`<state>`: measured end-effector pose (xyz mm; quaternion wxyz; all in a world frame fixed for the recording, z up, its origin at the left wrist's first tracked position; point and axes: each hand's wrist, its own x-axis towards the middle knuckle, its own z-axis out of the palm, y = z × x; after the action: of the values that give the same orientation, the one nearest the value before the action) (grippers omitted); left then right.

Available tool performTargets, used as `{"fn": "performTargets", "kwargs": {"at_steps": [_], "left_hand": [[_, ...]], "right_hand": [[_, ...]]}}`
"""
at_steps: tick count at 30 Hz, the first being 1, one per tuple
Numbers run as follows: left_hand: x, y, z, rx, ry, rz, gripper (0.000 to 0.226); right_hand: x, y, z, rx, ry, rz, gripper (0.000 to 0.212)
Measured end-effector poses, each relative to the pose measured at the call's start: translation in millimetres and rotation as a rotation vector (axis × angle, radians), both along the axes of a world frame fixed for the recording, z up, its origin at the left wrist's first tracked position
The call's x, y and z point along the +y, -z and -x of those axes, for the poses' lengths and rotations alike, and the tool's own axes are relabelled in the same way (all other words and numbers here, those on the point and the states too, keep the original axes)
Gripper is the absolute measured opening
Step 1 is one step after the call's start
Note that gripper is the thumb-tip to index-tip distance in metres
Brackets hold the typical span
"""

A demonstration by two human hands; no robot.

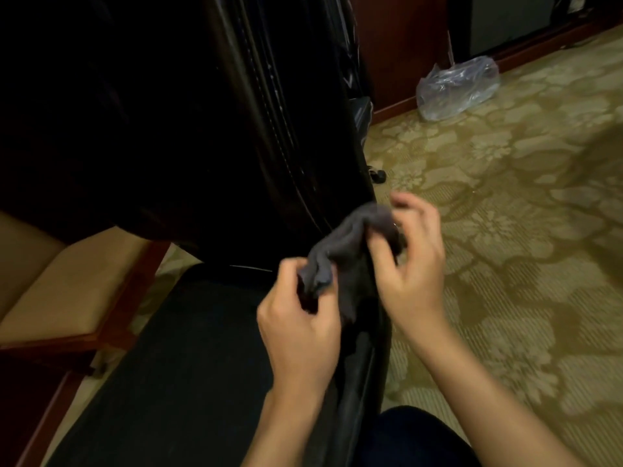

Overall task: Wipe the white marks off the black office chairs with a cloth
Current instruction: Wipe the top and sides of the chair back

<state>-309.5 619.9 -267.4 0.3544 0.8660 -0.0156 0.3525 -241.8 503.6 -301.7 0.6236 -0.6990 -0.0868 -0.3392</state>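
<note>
Over patterned carpet [505,214], beside the black chair [202,129], both hands' grips pinch the grey cloth [344,251] between them.

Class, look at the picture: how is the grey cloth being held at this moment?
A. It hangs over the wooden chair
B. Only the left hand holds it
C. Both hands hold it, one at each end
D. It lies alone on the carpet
C: the left hand grips the lower end of the cloth and the right hand pinches its upper end, beside the black chair.
</note>
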Motion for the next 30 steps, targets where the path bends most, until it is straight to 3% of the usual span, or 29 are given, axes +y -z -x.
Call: {"fn": "performTargets", "kwargs": {"at_steps": [5, 11, 14, 20, 25, 30], "left_hand": [[-4, -55, -23, -0.142, -0.012, 0.1, 0.011], [9, -23, -30, -0.015, -0.013, 0.084, 0.012], [16, -8, -26, 0.08, 0.026, 0.188, 0.014], [17, -69, -55, -0.204, 0.039, 0.158, 0.014], [15, -72, -58, -0.162, 0.007, 0.056, 0.011], [15, -37, -54, -0.159, -0.049, -0.006, 0.012]], "right_hand": [[5, -77, -28, -0.139, -0.066, 0.064, 0.015], [3, -14, -34, -0.084, -0.19, 0.168, 0.019], [1, 8, -27, 0.035, -0.237, 0.17, 0.02], [11, -61, -41, -0.087, -0.157, -0.053, 0.015], [18, -76, -70, -0.049, -0.33, -0.092, 0.017], [15, -46, -70, -0.093, -0.308, -0.036, 0.016]]}}
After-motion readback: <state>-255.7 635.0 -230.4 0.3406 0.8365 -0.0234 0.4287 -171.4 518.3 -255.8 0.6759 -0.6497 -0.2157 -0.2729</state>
